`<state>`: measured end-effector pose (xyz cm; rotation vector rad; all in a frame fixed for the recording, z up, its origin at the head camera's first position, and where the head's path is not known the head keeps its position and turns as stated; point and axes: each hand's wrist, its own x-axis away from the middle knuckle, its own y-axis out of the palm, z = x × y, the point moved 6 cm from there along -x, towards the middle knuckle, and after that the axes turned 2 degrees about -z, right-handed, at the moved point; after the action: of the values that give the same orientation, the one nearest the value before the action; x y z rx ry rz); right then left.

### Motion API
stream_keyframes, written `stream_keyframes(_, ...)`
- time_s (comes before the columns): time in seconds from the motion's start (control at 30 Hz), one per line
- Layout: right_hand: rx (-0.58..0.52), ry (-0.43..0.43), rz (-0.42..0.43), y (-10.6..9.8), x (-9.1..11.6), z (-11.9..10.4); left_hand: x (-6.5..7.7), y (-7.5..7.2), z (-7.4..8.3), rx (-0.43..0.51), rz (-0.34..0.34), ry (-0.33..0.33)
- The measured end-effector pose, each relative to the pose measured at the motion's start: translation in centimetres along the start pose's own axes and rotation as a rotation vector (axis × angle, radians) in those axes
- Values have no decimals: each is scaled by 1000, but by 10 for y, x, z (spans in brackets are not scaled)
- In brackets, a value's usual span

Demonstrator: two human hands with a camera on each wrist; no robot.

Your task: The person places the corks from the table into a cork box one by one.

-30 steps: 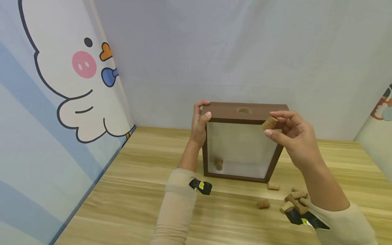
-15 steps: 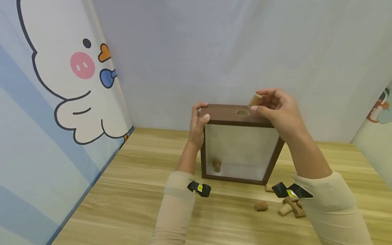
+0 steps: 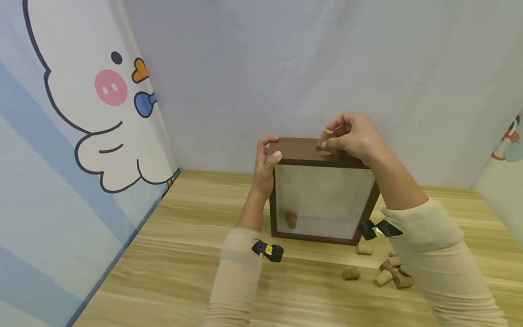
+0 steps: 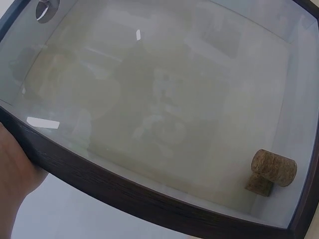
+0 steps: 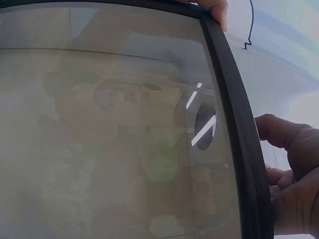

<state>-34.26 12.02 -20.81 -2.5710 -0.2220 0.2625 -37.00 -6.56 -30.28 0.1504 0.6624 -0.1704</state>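
A brown-framed box (image 3: 304, 154) with a clear front pane stands upright on the table. My left hand (image 3: 266, 168) grips its upper left corner, thumb on the top's front edge. With thumb and fingers, my right hand (image 3: 353, 136) pinches a cork (image 3: 326, 135) at the round hole (image 3: 324, 153) in the top. The cork's lower end is right at the hole's rim. Behind the pane, two corks (image 4: 274, 168) lie in a bottom corner. In the right wrist view the right hand (image 5: 296, 169) is partly behind the frame, and its cork is hidden.
Several loose corks (image 3: 394, 272) lie in a group on the wooden table (image 3: 196, 254), right of the box. Single corks (image 3: 351, 273) lie nearer its front. A pale curtain (image 3: 327, 68) hangs behind the box, and a cartoon-printed cloth (image 3: 81, 150) stands at left.
The right hand has carried the cork up and left, from the box's right corner to the hole, and the cork has tipped more upright. The left hand keeps its grip on the box.
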Motion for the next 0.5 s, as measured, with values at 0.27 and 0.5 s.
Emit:
stream_keyframes(0.27, 21, -11, -1, -5, 4, 2, 0, 1, -2, -1, 6, -9)
stream_keyframes(0.5, 24, -116, 52, -6, 41, 2, 1, -2, -2, -23, 11, -14)
